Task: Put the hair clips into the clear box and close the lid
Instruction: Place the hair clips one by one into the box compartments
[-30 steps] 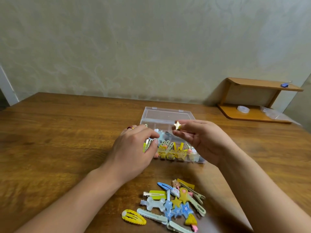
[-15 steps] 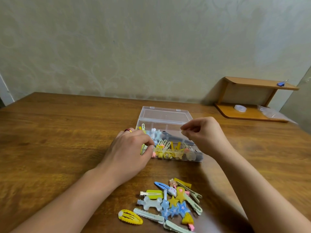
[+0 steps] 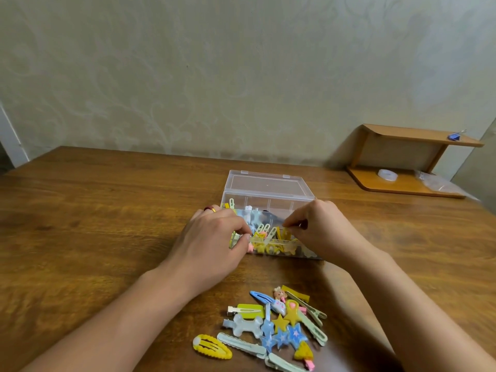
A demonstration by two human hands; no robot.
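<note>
Curled fingers [image 3: 243, 232] of both hands inside clear box [image 3: 268, 187]

Both hands at open clear box [image 3: 268, 187] on table [image 3: 94, 210]: left hand [image 3: 214, 237] w/ curled fingers at front-left, right hand [image 3: 319, 229] pinching over clips inside. Loose hair clips [image 3: 273, 328] piled near front edge.

Soft even light, slight blur, wide-angle warp at edges.

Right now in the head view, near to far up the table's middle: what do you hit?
Loose hair clips → left hand and right hand, level with each other at the clear box's near wall → clear box → its open lid.
</note>
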